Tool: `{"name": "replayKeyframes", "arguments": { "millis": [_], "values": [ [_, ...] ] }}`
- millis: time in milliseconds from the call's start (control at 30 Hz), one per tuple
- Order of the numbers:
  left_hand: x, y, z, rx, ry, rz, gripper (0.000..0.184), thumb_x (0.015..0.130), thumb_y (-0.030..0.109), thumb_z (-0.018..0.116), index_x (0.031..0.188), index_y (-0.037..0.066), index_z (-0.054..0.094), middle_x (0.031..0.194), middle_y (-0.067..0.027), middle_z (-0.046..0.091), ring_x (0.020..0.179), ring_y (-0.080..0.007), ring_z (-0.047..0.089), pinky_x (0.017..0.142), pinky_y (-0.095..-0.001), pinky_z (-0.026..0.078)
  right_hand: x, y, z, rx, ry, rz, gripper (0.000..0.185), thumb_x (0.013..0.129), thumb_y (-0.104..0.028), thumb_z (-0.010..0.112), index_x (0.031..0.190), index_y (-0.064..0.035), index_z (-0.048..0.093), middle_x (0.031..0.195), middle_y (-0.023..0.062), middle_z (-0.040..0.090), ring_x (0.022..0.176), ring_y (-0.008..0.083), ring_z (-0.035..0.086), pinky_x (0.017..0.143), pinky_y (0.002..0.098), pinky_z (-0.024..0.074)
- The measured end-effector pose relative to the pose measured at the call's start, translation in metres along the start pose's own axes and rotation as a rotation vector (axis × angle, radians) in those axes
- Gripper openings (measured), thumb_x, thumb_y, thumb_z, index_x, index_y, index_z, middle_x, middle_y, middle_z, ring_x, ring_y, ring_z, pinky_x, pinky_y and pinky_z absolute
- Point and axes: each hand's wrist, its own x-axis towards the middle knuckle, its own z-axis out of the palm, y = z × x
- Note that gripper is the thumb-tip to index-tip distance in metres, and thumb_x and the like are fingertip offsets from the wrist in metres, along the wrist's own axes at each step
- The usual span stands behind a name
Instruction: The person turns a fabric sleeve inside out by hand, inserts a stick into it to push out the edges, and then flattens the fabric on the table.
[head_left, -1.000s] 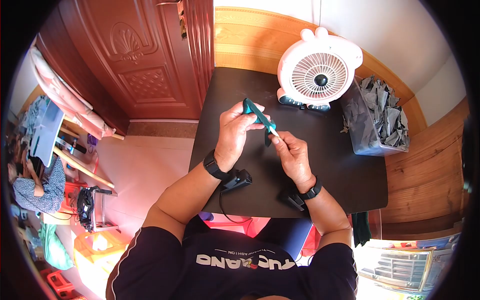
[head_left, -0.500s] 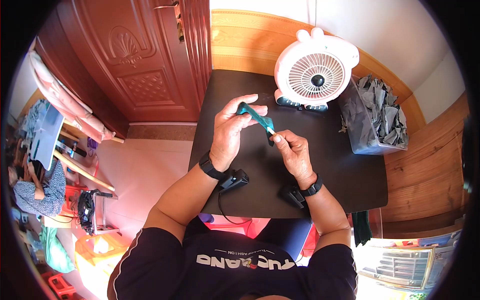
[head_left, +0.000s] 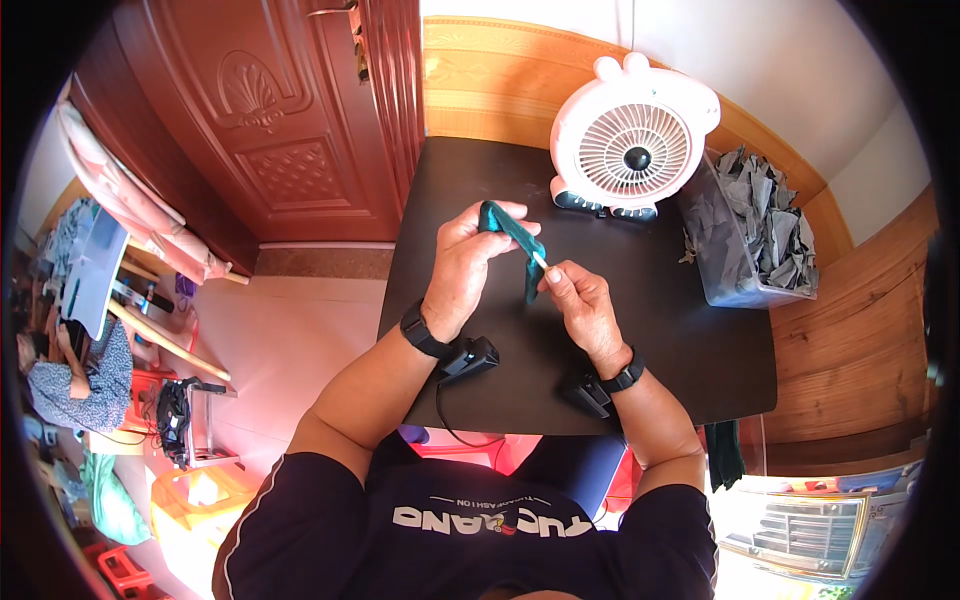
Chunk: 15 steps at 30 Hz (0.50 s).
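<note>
A narrow dark green piece of fabric (head_left: 517,232) is stretched between my two hands above the black table. My left hand (head_left: 462,265) grips its upper end between the thumb and fingers, with the fabric draped over the fingertips. Closed in a pinch, my right hand (head_left: 588,308) is at the fabric's lower part. A short pale stick-like piece (head_left: 540,259) pokes out from the right thumb and finger against the fabric; its kind cannot be made out. The loose lower end of the fabric hangs beside the right fingers.
Black devices on wrist straps (head_left: 468,358) sit near both wrists. A pink-and-white fan (head_left: 637,150) stands at the back of the black table (head_left: 440,190). At its right is a clear bin (head_left: 725,265) of grey fabric scraps. Another person (head_left: 85,385) sits far left.
The fabric's loose lower end has swung left and hangs lower, showing more green. Both hands keep their hold and have hardly moved.
</note>
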Motion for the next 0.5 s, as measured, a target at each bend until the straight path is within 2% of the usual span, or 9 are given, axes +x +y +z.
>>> {"name": "replayKeyframes", "arguments": {
  "millis": [100, 167, 267, 367, 500],
  "values": [
    [-0.0021, -0.0042, -0.0049, -0.053, -0.059, -0.13, 0.031, 0.084, 0.004, 0.049, 0.11, -0.008, 0.059, 0.097, -0.0205, 0.067, 0.099, -0.0306, 0.066, 0.092, -0.0415, 0.051, -0.002, 0.0019, -0.0016, 0.065, -0.035, 0.062, 0.036, 0.098, -0.033, 0.056, 0.082, -0.0019, 0.063, 0.066, -0.0042, 0.049, 0.062, 0.0048, 0.04, 0.056, 0.0226, 0.0339],
    [-0.0033, -0.0044, -0.0062, -0.059, -0.079, -0.128, 0.03, 0.085, 0.006, 0.049, 0.109, -0.009, 0.059, 0.098, -0.0209, 0.066, 0.098, -0.0312, 0.067, 0.091, -0.0418, 0.052, -0.0027, 0.0028, 0.001, 0.139, -0.05, 0.06, 0.036, 0.098, -0.033, 0.056, 0.082, -0.002, 0.063, 0.066, -0.0049, 0.048, 0.061, 0.0038, 0.04, 0.055, 0.0224, 0.0334],
    [-0.0018, -0.0047, -0.0041, -0.088, -0.076, -0.11, 0.031, 0.087, 0.01, 0.05, 0.111, -0.008, 0.058, 0.099, -0.0208, 0.066, 0.099, -0.0314, 0.066, 0.091, -0.042, 0.051, 0.0, 0.0041, 0.0042, 0.076, 0.011, -0.039, 0.034, 0.097, -0.031, 0.058, 0.082, -0.002, 0.063, 0.065, -0.0051, 0.05, 0.061, 0.0032, 0.04, 0.054, 0.0215, 0.0341],
    [0.001, -0.0034, -0.0011, -0.096, -0.057, -0.07, 0.035, 0.092, 0.018, 0.051, 0.118, -0.005, 0.055, 0.1, -0.0194, 0.066, 0.101, -0.03, 0.066, 0.092, -0.0417, 0.05, 0.0039, 0.0021, -0.0031, -0.053, 0.073, 0.013, 0.027, 0.094, -0.025, 0.063, 0.082, -0.0015, 0.064, 0.067, -0.0036, 0.054, 0.061, 0.0043, 0.042, 0.054, 0.0217, 0.0371],
    [0.0018, 0.0018, -0.0002, 0.007, -0.011, -0.03, 0.039, 0.095, 0.025, 0.052, 0.121, -0.004, 0.054, 0.101, -0.0177, 0.067, 0.102, -0.0277, 0.065, 0.092, -0.0401, 0.049, 0.0058, 0.0017, -0.0033, -0.095, 0.155, -0.13, 0.014, 0.088, -0.014, 0.07, 0.084, -0.0005, 0.066, 0.07, -0.001, 0.059, 0.063, 0.0052, 0.047, 0.056, 0.0227, 0.0408]
  ]
}}
